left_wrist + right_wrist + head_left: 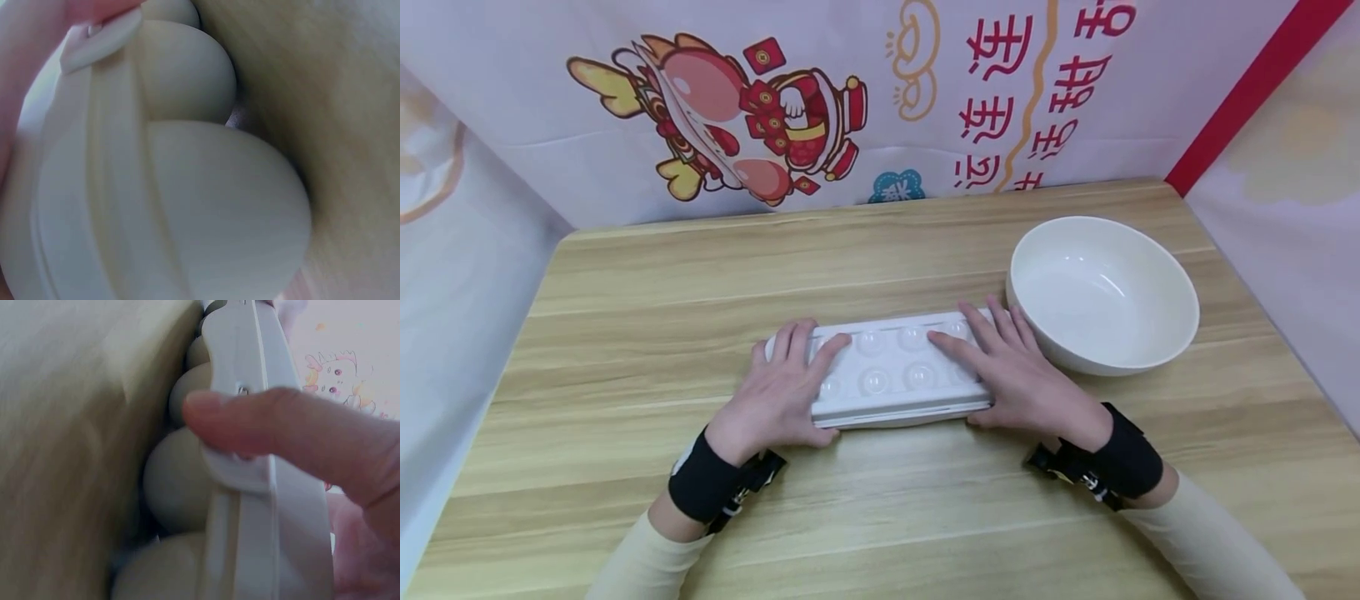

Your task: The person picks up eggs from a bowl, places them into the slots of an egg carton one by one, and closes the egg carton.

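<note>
A long white plastic tray with a lid (895,404) lies crosswise on the table, round bumps in rows along its top. My left hand (778,396) grips its left end, thumb at the near edge and fingers spread over the top and far side. At the other end my right hand (1018,375) holds it the same way. The left wrist view shows the tray's rounded cups (219,206) underneath, near the wood. In the right wrist view, the thumb (250,422) presses on a protruding side tab (240,472) of the tray.
A large white bowl (1090,308) stands at the right, close beside my right fingers. The wood-grain table (737,267) ends at a printed cloth backdrop (880,108) behind. White cloth also hangs at both sides.
</note>
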Available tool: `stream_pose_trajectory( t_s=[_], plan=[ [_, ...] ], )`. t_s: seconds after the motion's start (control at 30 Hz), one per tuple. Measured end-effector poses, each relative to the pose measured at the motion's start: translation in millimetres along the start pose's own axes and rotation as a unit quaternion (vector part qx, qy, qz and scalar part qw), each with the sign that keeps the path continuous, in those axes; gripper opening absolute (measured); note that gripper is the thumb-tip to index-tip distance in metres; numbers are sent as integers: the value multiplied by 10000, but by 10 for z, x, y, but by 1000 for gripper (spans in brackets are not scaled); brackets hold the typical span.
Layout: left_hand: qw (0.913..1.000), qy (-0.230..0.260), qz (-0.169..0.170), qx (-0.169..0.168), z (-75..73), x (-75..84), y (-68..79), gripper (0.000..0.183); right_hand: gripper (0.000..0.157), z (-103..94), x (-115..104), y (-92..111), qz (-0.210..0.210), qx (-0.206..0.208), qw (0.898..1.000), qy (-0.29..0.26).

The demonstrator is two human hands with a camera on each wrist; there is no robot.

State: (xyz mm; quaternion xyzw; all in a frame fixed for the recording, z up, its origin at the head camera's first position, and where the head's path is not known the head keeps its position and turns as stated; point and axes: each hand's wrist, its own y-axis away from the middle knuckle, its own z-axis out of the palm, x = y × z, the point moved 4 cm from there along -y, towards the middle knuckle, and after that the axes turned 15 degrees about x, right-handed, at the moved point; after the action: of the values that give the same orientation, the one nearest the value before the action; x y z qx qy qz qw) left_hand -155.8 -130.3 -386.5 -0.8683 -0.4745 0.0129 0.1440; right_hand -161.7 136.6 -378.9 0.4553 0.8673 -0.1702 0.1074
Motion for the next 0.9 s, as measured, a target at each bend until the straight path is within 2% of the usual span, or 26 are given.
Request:
stream_pose_trajectory(
  t_s=[0.2, 0.47, 0.9],
  plan=[
    [9999, 14, -36, -152, 13, 10, -17, 119, 103, 13, -8, -10, -99, 84, 9999, 103],
    [9999, -128, 81, -5, 24, 20, -26, 118, 99, 38, -45, -62, -77, 55, 9986, 517],
    [9999, -82, 83, -26, 25, 25, -16, 118, 102, 31, -54, -39, -23, 32, 9983, 582]
  ],
)
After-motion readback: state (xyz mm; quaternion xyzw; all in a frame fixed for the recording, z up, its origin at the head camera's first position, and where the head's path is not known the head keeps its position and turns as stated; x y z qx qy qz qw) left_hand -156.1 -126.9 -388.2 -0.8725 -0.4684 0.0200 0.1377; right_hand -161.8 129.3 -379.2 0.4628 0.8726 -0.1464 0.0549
